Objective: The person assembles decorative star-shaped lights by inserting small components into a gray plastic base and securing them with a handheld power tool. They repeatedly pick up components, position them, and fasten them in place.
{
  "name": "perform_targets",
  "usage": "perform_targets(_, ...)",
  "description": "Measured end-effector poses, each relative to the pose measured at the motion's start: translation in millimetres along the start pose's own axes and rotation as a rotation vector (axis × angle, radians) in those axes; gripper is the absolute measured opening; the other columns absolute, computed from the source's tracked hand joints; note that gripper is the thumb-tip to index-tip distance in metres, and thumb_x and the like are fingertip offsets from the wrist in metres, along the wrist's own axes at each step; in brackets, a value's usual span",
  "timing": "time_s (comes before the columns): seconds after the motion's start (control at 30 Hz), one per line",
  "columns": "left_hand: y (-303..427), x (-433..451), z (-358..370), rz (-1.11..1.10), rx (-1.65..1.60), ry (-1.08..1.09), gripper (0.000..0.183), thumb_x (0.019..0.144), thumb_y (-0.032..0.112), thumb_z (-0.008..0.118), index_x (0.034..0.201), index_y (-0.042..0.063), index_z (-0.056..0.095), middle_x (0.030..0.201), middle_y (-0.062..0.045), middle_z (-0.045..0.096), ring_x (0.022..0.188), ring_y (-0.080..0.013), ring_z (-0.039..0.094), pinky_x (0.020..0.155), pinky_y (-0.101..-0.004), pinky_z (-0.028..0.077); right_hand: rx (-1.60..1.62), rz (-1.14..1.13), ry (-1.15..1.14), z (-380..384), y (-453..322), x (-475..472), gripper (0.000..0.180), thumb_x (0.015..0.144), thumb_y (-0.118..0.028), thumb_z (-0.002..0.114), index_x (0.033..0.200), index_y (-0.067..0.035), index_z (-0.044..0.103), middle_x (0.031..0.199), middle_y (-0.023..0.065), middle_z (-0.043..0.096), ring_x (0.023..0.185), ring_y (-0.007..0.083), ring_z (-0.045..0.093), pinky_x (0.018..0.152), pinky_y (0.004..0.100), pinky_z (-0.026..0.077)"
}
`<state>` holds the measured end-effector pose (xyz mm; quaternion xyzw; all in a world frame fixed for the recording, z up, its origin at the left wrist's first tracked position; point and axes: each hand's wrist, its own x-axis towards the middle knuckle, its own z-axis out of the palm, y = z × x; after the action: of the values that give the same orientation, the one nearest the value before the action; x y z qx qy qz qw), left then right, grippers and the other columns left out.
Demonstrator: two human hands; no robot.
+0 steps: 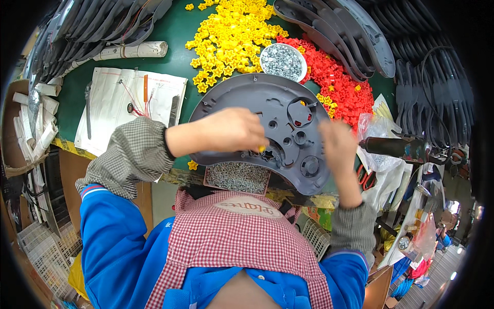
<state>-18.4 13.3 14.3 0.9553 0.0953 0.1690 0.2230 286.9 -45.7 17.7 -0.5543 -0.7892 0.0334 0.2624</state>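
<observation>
A curved dark grey plastic housing [247, 87] lies on the green table with its hollow, ribbed side up. My left hand [231, 129] is over its middle, fingers pinched on a yellow star-shaped plastic piece [262, 148] just above star-shaped holes. Blurred, my right hand [339, 141] is at the housing's right end; whether it holds anything cannot be made out. Beyond the housing are a heap of yellow star pieces [227, 34], a heap of red plastic pieces [343, 92] and a white bowl of small metal washers [283, 61]. A tray of small screws [237, 177] sits at the near edge.
Grey housings are stacked at the back left [112, 19] and back right [335, 34]. Papers [104, 104] with a wired part lie at left. On the right are a dark power screwdriver [397, 148], a plastic bag [378, 131] and red-handled scissors [364, 177].
</observation>
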Motion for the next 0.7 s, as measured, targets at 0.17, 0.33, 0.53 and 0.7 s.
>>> perform_targets(0.17,-8,1,27,0.163,-0.007,-0.152,0.020,0.075,0.017,0.065,0.093,0.011,0.072,0.098,0.001,0.066,0.097,-0.0197,0.060,0.083,-0.0345,0.048,-0.160,0.166,-0.033,48,90,61,0.012,0.086,-0.014,0.066,0.092,-0.005,0.070,0.090,0.0153,0.067,0.083,0.0348,0.063,0.078,0.0453,0.051)
perform_targets(0.33,-11,7,27,0.114,-0.144,-0.152,0.010,0.073,0.018,0.068,0.080,0.012,0.071,0.089,0.002,0.065,0.091,-0.0210,0.059,0.077,-0.0356,0.050,-0.340,0.161,-0.201,60,90,71,0.010,0.082,-0.011,0.065,0.090,-0.009,0.071,0.090,0.0144,0.067,0.093,0.0344,0.060,0.083,0.0428,0.050)
perform_targets(0.53,-13,5,34,0.102,-0.263,0.002,0.007,0.072,0.019,0.073,0.075,0.013,0.072,0.088,0.003,0.066,0.089,-0.0205,0.059,0.072,-0.0356,0.051,-0.317,0.058,-0.196,57,104,70,0.018,0.081,-0.009,0.067,0.098,-0.009,0.070,0.096,0.0125,0.068,0.096,0.0336,0.059,0.087,0.0420,0.049)
perform_targets(0.7,-11,-1,34,0.084,-0.076,-0.009,0.007,0.071,0.021,0.073,0.075,0.015,0.072,0.092,0.005,0.066,0.096,-0.0189,0.057,0.077,-0.0343,0.050,-0.116,0.066,0.191,37,58,71,0.020,0.079,-0.007,0.071,0.098,-0.010,0.071,0.100,0.0082,0.069,0.098,0.0295,0.062,0.088,0.0395,0.048)
